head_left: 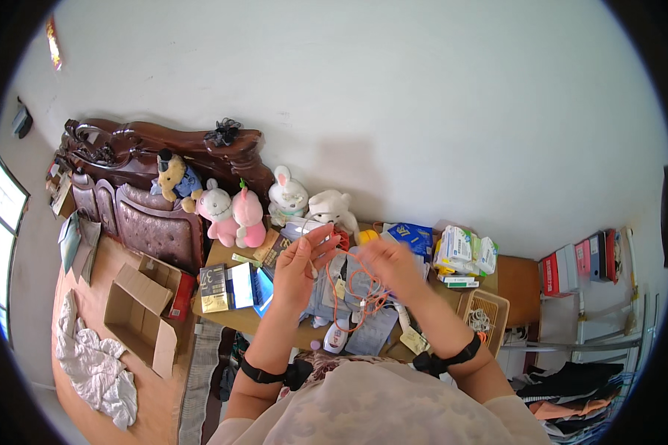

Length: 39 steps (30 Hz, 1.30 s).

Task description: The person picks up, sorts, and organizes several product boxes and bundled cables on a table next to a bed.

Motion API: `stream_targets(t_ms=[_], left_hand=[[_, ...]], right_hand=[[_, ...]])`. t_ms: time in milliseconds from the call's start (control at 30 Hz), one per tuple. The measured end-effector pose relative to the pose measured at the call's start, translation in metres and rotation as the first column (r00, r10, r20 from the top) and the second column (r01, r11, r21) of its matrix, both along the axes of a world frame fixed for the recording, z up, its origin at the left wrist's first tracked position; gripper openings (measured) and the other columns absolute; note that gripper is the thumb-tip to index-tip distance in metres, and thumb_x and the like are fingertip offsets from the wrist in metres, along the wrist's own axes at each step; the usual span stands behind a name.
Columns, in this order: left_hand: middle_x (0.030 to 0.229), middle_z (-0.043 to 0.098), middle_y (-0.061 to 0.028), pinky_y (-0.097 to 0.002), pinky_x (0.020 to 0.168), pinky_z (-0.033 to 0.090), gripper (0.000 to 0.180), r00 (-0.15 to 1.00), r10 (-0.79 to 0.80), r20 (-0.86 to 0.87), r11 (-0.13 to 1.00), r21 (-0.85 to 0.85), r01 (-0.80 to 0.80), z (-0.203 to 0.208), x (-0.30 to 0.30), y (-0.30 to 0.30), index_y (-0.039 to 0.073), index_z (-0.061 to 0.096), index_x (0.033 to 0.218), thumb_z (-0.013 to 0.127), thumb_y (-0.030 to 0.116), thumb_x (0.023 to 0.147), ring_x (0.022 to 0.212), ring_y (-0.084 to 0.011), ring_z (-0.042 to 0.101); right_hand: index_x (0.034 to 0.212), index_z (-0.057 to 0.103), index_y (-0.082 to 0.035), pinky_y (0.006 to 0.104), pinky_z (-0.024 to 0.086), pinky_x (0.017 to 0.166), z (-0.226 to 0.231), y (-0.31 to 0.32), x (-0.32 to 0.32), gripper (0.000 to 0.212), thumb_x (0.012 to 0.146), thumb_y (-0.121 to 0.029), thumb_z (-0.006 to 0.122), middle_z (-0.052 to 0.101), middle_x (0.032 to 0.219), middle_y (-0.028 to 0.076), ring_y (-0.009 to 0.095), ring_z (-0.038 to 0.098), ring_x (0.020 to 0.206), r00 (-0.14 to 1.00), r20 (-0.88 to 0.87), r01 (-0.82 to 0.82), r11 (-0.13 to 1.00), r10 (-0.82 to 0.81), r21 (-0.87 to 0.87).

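Observation:
A tangled orange cable [336, 298] hangs in loops in front of me, over the cluttered table. My left hand [304, 259] is raised at its upper left, palm turned inward, thumb and fingers closing on a strand of it. A thin pale cord also passes by these fingers. On the other side, my right hand [393, 265] is close to the upper loops, its fingers blurred by motion, so their grip is unclear. Beneath the loops are folded grey cloth [371, 331] and a white bottle [336, 337] with a purple label. Dark bands circle both my forearms.
Plush toys [249, 216] line the table's back edge by the wall. Boxes and a gold-black packet [214, 288] lie left, wipes packs [456, 251] right. A basket [490, 315] holds a coiled white cable. An open carton [137, 311] stands on the bed; clothes [571, 393] hang lower right.

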<state>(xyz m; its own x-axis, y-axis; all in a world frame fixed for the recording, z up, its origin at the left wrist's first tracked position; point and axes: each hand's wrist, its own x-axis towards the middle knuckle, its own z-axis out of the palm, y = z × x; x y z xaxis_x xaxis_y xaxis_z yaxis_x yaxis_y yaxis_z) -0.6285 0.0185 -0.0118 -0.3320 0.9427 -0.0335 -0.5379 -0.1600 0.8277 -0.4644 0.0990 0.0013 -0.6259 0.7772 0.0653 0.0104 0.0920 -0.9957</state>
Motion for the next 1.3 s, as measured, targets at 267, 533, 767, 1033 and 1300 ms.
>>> stream_targets(t_ms=[267, 533, 767, 1033, 1300], left_hand=[[0.069, 0.051, 0.0005, -0.0271, 0.056, 0.044, 0.030, 0.868, -0.023, 0.495, 0.999, 0.045, 0.001, -0.017, -0.016, -0.004, 0.010, 0.047, 0.100, 0.038, 0.038, 0.097, 0.053, -0.0127, 0.047], [0.065, 0.036, 0.0047, -0.0216, 0.047, 0.025, 0.040, 0.873, 0.362, -0.326, 0.932, 0.100, -0.349, -0.028, -0.034, -0.001, 0.009, 0.049, 0.102, 0.034, 0.046, 0.096, 0.051, -0.0060, 0.029], [0.071, 0.048, 0.0003, -0.0230, 0.054, 0.037, 0.043, 0.875, -0.283, -0.394, 0.956, -0.035, 0.293, -0.013, 0.019, -0.014, 0.004, 0.050, 0.097, 0.037, 0.045, 0.096, 0.062, -0.0079, 0.047], [0.099, 0.051, -0.0118, -0.0421, 0.087, 0.042, 0.042, 0.996, 0.091, -0.019, 0.923, 0.377, -0.077, -0.008, -0.011, -0.010, 0.009, 0.044, 0.079, 0.036, 0.047, 0.095, 0.091, -0.0253, 0.054], [0.118, 0.051, -0.0310, -0.0435, 0.086, 0.047, 0.040, 0.972, -0.209, 0.109, 0.944, 0.281, 0.171, -0.003, -0.016, -0.018, 0.009, 0.041, 0.091, 0.031, 0.047, 0.096, 0.105, -0.0330, 0.056]], right_hand=[[0.086, 0.066, -0.004, 0.0302, 0.044, 0.061, -0.019, -0.031, -0.011, 0.021, 0.085, -0.024, 0.058, 0.063, 0.073, 0.012, 0.021, 0.059, 0.068, 0.833, 0.509, -0.305, 0.947, 0.214, 0.100], [0.087, 0.064, -0.002, 0.0337, 0.044, 0.057, 0.006, -0.018, 0.004, 0.016, 0.084, -0.018, 0.059, 0.061, 0.072, 0.013, 0.027, 0.058, 0.065, 0.927, 0.357, -0.259, 0.884, 0.114, 0.389], [0.087, 0.064, -0.002, 0.0270, 0.041, 0.055, 0.011, -0.014, -0.016, 0.007, 0.083, -0.007, 0.061, 0.057, 0.072, 0.007, 0.017, 0.053, 0.062, 0.999, -0.009, 0.046, 0.852, -0.048, 0.521], [0.100, 0.062, -0.003, 0.0197, 0.040, 0.055, -0.045, -0.006, -0.007, 0.020, 0.093, -0.019, 0.053, 0.054, 0.074, 0.000, 0.005, 0.049, 0.061, 0.970, -0.201, -0.157, 0.983, 0.135, -0.096], [0.088, 0.061, -0.003, 0.0199, 0.033, 0.048, -0.007, -0.027, -0.010, 0.033, 0.097, -0.030, 0.044, 0.044, 0.056, -0.003, 0.004, 0.042, 0.051, 0.938, 0.040, -0.344, 0.939, 0.344, -0.013]])
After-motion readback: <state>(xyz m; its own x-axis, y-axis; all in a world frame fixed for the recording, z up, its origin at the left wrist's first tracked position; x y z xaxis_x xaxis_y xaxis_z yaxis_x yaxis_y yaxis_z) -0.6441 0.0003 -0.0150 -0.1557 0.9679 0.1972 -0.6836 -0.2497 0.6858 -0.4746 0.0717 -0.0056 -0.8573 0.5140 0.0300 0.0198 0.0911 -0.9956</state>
